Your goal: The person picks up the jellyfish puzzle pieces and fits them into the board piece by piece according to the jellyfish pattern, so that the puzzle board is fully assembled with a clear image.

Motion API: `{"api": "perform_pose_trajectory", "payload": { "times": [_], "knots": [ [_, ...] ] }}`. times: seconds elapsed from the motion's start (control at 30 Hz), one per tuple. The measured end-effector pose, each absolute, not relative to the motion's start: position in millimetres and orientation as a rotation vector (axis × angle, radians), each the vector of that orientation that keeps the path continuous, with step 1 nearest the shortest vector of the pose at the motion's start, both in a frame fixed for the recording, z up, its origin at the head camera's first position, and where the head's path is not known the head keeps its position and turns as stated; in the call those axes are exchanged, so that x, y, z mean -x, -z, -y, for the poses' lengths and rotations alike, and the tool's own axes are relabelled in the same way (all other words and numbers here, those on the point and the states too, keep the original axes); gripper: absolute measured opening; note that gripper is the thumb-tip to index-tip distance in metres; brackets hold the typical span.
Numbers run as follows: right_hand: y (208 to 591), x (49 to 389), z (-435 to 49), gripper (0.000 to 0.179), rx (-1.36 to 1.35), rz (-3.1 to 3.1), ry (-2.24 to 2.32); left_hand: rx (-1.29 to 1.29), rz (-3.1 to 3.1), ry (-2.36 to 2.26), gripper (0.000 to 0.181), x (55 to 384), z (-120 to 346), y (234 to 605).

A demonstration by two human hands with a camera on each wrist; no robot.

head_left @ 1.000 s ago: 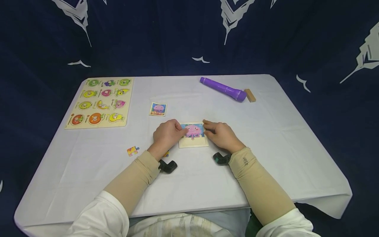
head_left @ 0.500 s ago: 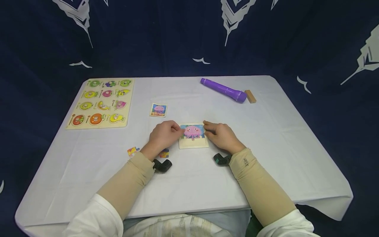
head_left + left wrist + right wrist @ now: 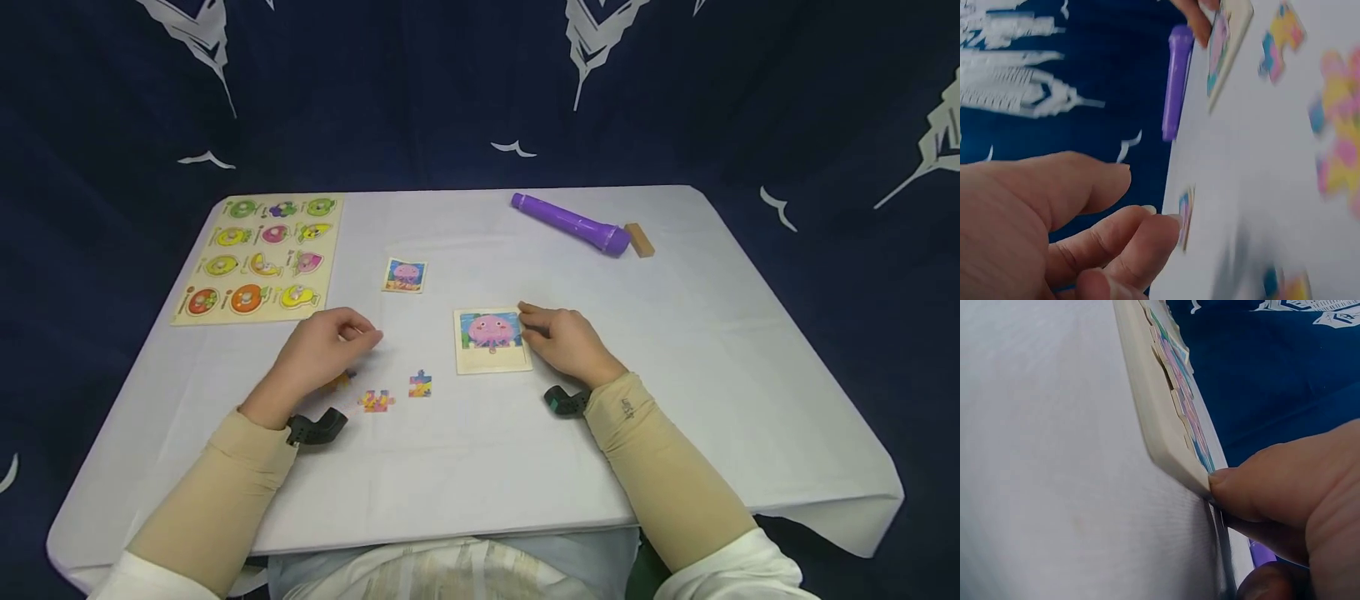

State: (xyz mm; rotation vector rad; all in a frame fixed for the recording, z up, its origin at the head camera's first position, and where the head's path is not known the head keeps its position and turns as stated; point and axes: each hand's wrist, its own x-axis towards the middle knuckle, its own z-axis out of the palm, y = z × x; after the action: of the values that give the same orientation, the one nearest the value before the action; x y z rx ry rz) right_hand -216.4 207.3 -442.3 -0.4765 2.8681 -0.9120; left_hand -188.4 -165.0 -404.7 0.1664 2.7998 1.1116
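A small wooden jigsaw puzzle board (image 3: 493, 360) lies mid-table. Joined pieces showing a pink octopus fill its upper part, and bare wood shows below. My right hand (image 3: 566, 340) pinches the board's right edge, and in the right wrist view the thumb (image 3: 1241, 487) presses on that rim. Off to the left, my left hand (image 3: 322, 350) hovers with nothing between its thumb and loosely bent fingers. Loose jigsaw pieces lie near it: a pink-yellow one (image 3: 377, 402), a blue-yellow one (image 3: 420, 385), and another (image 3: 342, 381) partly hidden by the left hand.
Behind the board lies a small octopus picture card (image 3: 405, 275). A fruit puzzle board (image 3: 258, 312) sits at the back left. A purple toy microphone (image 3: 570, 223) lies at the back right, beside a small brown block (image 3: 640, 240). White cloth (image 3: 712, 400) covers the table.
My left hand has let go of the octopus puzzle's left side and moved left and toward me, uncovering loose pieces. The right hand stays at the board's right edge.
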Motion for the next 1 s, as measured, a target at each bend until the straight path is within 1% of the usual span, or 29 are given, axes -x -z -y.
{"api": "perform_pose_trajectory", "payload": {
  "times": [0.1,0.2,0.37,0.57,0.67,0.87,1.0],
  "knots": [
    [441.2,217.0,-208.6,0.041,0.483,-2.865,0.910,-0.099,-2.805,-1.149,0.030,182.8,179.1,412.8],
    [440.2,216.8,-210.4,0.041,0.483,-2.868,0.902,-0.079,-2.813,-1.204,0.027,179.7,180.6,420.7],
    [439.9,215.8,-211.5,0.042,0.477,-2.864,0.896,-0.187,-2.813,-1.232,0.018,178.3,160.6,432.0],
    [442.7,216.9,-208.9,0.042,0.476,-2.858,0.909,-0.298,-2.840,-1.169,0.014,172.8,140.6,439.8],
    [443.2,216.6,-208.3,0.042,0.470,-2.866,0.897,-0.306,-2.844,-1.142,0.019,169.8,136.7,440.6],
    [442.9,215.6,-207.8,0.042,0.470,-2.860,0.891,-0.409,-2.858,-0.977,0.040,165.5,132.4,442.4],
    [442.7,216.8,-207.7,0.042,0.472,-2.867,0.881,-0.502,-2.912,-0.839,0.043,165.0,131.0,444.6]
  ]
}}
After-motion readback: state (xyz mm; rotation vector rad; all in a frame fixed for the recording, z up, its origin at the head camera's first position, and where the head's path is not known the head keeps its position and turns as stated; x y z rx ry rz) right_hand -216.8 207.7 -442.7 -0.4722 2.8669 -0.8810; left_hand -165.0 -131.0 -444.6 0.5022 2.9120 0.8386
